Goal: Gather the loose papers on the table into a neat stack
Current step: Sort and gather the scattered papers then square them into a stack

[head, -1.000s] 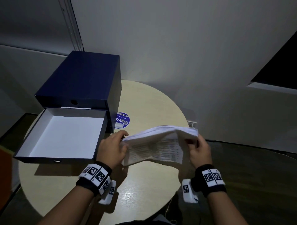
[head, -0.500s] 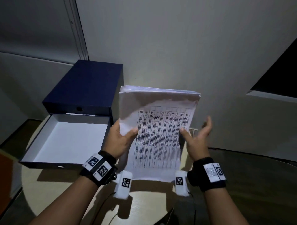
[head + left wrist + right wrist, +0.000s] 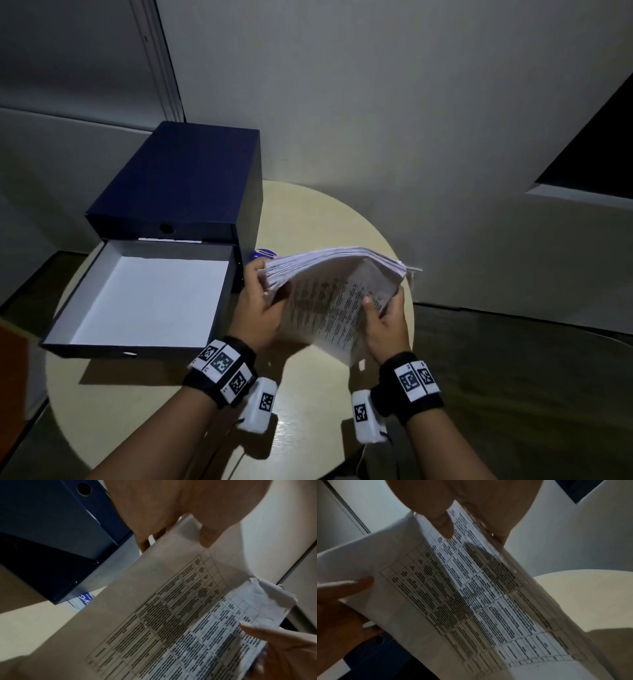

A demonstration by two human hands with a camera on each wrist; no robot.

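**Both hands on the paper stack, above the round table**

From the head camera, I hold the stack of papers (image 3: 337,291) in the air over the round table (image 3: 308,219), tilted, with its far edge raised and bowed into an arch and its printed face turned down toward me. My left hand (image 3: 260,308) grips the left edge, fingers curled round the fanned sheet ends. My right hand (image 3: 387,325) grips the right edge, thumb pressed on the printed face. To the left stands a dark blue box (image 3: 178,185) with its drawer (image 3: 144,301) pulled out, white inside. A blue sticker (image 3: 263,253) peeps out on the table between box and papers. Both wrists carry black bands with square markers.

From the left wrist camera, my left hand (image 3: 171,507) pinches the stack's edge, thumb on the printed side and fingers behind. The top sheet (image 3: 163,615) shows a table of dark text. My right hand (image 3: 283,649) lies against the opposite edge at lower right. The blue box (image 3: 51,520) sits at upper left.

From the right wrist camera, my right hand (image 3: 471,504) clamps the edge, thumb on the printed sheet (image 3: 471,595). My left hand (image 3: 339,608) holds the other side. The pale table (image 3: 582,595) lies beyond at right.
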